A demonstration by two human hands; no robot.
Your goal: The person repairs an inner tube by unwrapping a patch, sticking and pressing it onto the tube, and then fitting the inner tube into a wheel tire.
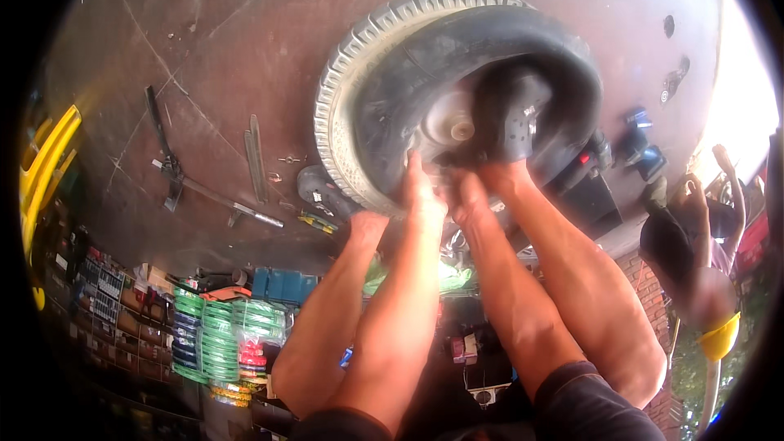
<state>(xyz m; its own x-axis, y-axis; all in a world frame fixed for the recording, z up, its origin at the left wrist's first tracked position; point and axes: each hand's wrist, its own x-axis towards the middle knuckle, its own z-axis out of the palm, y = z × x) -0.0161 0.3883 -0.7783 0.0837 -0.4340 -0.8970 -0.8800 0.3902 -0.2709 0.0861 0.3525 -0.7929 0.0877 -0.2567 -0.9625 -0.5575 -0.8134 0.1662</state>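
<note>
There are two bare hands, one left hand [423, 193] and one right hand [474, 198]; one tyre [337, 98], one metal hub [451, 117] and, as far as the glare allows, one black rubber tube [474, 35]; two dark shoes [516, 122], two flat metal bars [258, 159], one pair of pliers [317, 221], one yellow cap [719, 337], and one other person [674, 241].

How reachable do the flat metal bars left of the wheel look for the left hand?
Probably yes: the bars lie uncovered on the floor. But the left hand is at the wheel, and the left shoe stands between, so it would likely have to go around.
</note>
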